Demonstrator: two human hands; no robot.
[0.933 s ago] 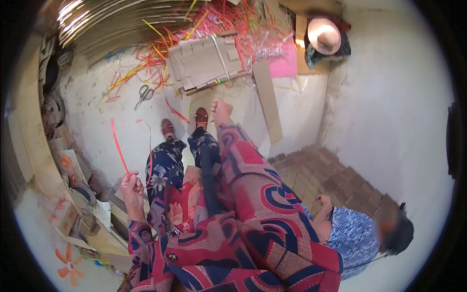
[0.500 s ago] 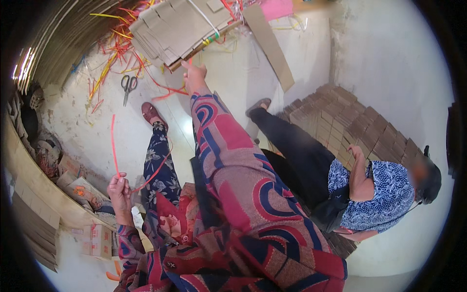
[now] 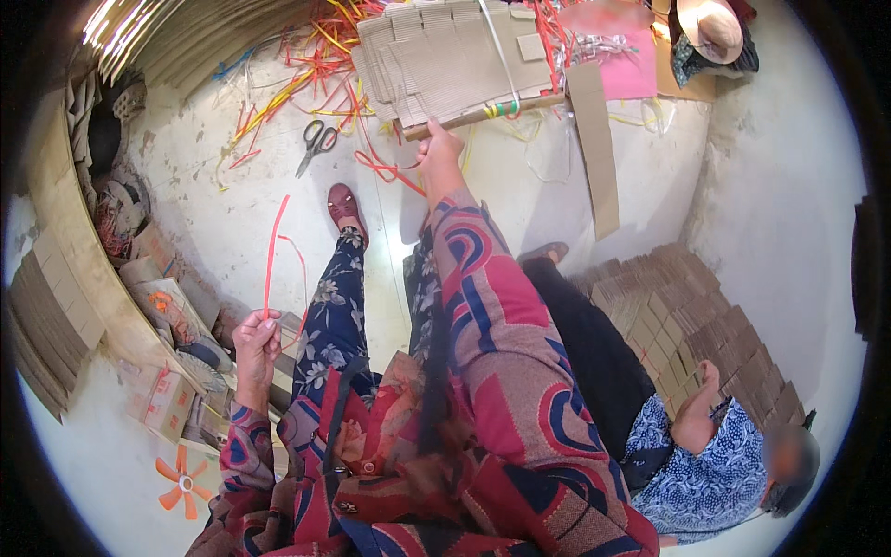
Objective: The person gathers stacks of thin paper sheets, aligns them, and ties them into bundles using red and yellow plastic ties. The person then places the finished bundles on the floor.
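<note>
My left hand is closed in a pinch on a red plastic strap. One end of the strap stands up from my fingers, and the rest loops down beside my leg. My right hand reaches far forward and is closed at a brown bar with green and yellow tape on it. This bar runs along the near edge of a stack of flat cardboard pieces, which a white strap crosses. The undersides of my right fingers are hidden. A red strap loop lies beside that hand.
Black-handled scissors lie on the floor near loose red and yellow straps. A long cardboard strip rests right of the stack. Another person sits at right by piled cardboard. An orange fan is at lower left.
The view has shifted left, so the scene sits further right and lower. The strap in my left hand now bends over at the top. My right hand stays at the bar.
</note>
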